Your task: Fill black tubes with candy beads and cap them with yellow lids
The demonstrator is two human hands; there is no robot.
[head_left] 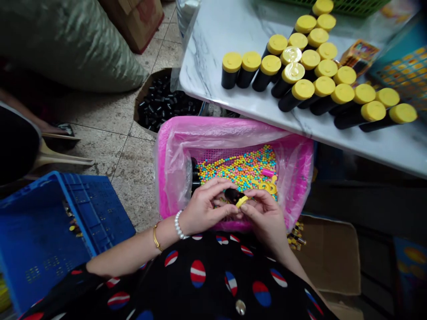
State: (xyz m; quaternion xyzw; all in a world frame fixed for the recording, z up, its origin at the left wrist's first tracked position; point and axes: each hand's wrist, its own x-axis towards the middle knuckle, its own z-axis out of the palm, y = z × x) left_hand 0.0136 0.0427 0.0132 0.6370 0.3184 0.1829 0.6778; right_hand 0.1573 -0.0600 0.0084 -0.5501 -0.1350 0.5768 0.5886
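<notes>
Yellow-capped black tubes (293,73) on marbled table (213,40)

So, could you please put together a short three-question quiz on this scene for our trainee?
1. What colour is the cap held by the right hand?
2. True or false: the capped tubes stand inside a blue crate.
3. What covers much of the floor of the pink basket?
A. Scissors
B. Small coloured balls
C. Folded cloth

Key:
1. Yellow.
2. False; they are on the white table.
3. B.
</notes>
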